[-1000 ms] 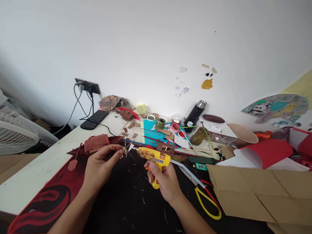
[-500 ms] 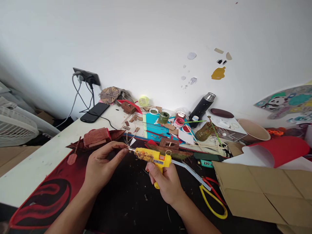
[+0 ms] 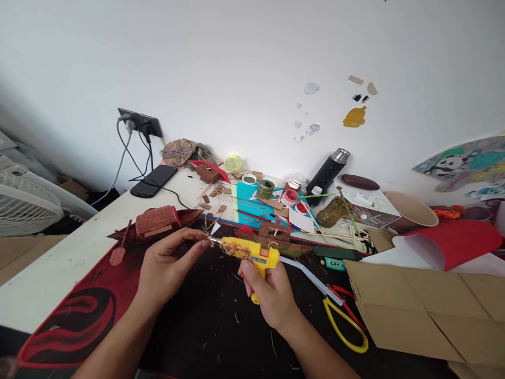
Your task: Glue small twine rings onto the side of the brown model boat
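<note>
My right hand [image 3: 272,295] is wrapped round the handle of a yellow glue gun [image 3: 240,248], its body smeared with brown residue. A pale glue stick [image 3: 311,276] sticks out of the gun's back end. The metal nozzle points left, right by the fingertips of my left hand [image 3: 169,263]. Those fingers are pinched together on something too small to make out. Beyond them rests a small reddish-brown model boat [image 3: 158,223] with a rounded cabin and a paddle [image 3: 117,256]. Another model boat [image 3: 276,239], greenish with a brown cabin, lies behind the gun.
Yellow-and-red-handled scissors or pliers [image 3: 347,326] lie at right beside folded cardboard [image 3: 426,310]. Paint jars [image 3: 265,189], a black flask [image 3: 329,171] and a glass jar [image 3: 329,213] stand at the back. A phone [image 3: 153,181] and cables occupy the left, near a white fan [image 3: 27,200].
The glue gun has shifted very slightly to the right in my right hand. My left hand keeps its pinch, nearly in the same place.
</note>
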A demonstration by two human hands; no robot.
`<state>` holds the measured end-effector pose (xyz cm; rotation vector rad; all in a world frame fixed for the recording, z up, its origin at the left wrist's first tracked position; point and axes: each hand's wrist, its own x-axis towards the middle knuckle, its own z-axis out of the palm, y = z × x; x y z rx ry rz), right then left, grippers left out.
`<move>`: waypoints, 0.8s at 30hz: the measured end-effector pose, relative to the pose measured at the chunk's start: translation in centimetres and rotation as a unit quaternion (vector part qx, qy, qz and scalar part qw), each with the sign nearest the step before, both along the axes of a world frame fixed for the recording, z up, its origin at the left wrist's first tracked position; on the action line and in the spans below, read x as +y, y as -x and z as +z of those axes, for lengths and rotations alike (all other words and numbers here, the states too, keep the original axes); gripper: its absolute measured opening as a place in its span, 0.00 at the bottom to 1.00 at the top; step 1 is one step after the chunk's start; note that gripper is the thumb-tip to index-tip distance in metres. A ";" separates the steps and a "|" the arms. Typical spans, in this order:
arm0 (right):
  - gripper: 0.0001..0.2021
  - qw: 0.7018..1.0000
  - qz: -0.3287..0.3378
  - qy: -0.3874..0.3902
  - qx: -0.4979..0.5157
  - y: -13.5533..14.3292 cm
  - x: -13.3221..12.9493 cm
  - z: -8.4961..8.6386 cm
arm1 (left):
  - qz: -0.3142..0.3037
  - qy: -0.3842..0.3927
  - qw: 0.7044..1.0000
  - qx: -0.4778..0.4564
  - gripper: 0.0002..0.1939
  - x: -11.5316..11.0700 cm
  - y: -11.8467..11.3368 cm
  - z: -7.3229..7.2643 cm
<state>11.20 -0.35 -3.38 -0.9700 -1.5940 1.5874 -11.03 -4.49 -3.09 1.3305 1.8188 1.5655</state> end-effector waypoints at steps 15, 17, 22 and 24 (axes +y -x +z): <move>0.34 1.000 -0.001 0.006 0.007 0.1 0.0 0.2 | -0.017 -0.012 1.000 -0.007 0.10 -0.1 0.1 -0.3; 0.35 1.000 -0.003 0.005 0.008 0.1 0.0 0.2 | -0.016 -0.013 1.000 -0.005 0.10 -0.1 0.1 -0.3; 0.35 1.000 -0.004 0.000 0.004 0.0 -0.1 0.2 | -0.013 -0.015 1.000 0.004 0.10 0.0 0.2 -0.3; 0.35 1.000 -0.004 -0.003 -0.002 -0.1 -0.1 0.1 | -0.015 -0.018 1.000 0.012 0.10 0.0 0.2 -0.3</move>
